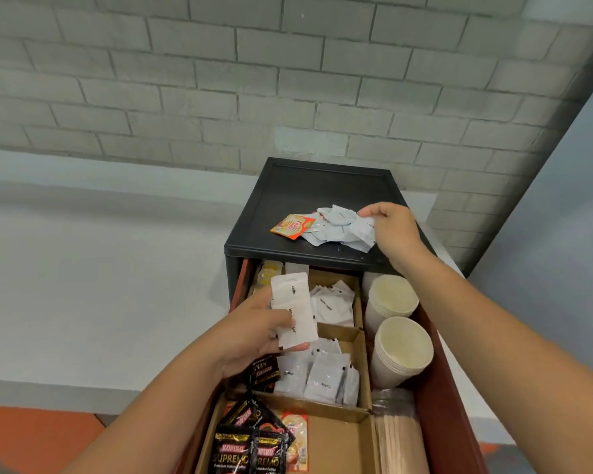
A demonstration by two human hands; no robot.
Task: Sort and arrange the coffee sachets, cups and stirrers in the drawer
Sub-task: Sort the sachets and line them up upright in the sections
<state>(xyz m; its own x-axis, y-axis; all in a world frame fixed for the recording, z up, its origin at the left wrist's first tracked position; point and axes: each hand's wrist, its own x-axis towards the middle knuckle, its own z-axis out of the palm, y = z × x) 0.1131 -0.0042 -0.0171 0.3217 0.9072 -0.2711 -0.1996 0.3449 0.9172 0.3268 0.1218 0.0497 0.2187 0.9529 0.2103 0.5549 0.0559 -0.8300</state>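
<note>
My left hand holds a small stack of white sugar sachets above the open drawer. On the black cabinet top, my right hand pinches one white sachet at the right end of a loose sachet pile, with an orange sachet at its left end. In the drawer, cardboard compartments hold white sugar sachets, white coffee sachets and black Kopiko sachets. Two stacks of paper cups and wooden stirrers fill the right side.
The cabinet stands against a grey brick wall above a white ledge. The front cardboard compartment has bare floor to the right of the Kopiko sachets. An orange floor strip shows at the lower left.
</note>
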